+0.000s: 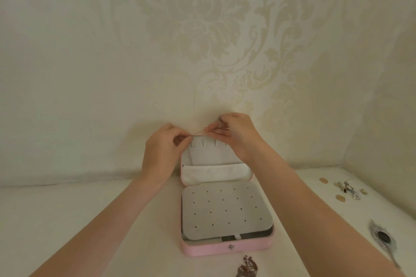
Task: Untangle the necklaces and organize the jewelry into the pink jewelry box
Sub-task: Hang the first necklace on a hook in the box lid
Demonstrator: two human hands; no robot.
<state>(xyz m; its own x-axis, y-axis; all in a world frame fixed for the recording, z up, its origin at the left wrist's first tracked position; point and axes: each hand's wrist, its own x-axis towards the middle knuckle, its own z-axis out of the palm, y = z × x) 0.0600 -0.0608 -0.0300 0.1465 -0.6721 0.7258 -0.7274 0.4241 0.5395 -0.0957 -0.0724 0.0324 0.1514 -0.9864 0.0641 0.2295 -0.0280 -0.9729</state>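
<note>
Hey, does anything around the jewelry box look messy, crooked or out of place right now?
Mostly tidy. The grey perforated earring panel sits slightly askew in the pink jewelry box, showing compartments underneath at the front. Loose small jewelry pieces lie scattered on the table at right.

1. The pink jewelry box (227, 249) has a finely grained, matt shell that looks like faux leather, with a small shiny metal snap (231, 247) on its front wall.
2. Inside the box, the grey perforated earring panel (225, 210) looks like soft, matt velvety cloth.
3. In the raised lid, the white gathered pocket (217, 173) looks like smooth, matt fabric.
4. Above the lid, the thin gold-toned chain (199, 134) pinched between both hands glints like fine metal.
5. Right of the box, the silvery feather-shaped brooch (382, 237) looks like metal with a dark glossy stone.
6. In front of the box, the reddish-brown tangled piece (247, 267) shines faintly.
7. Behind the box, the cream damask wallpaper (202, 29) is matt, with a slight sheen on the pattern.
</note>
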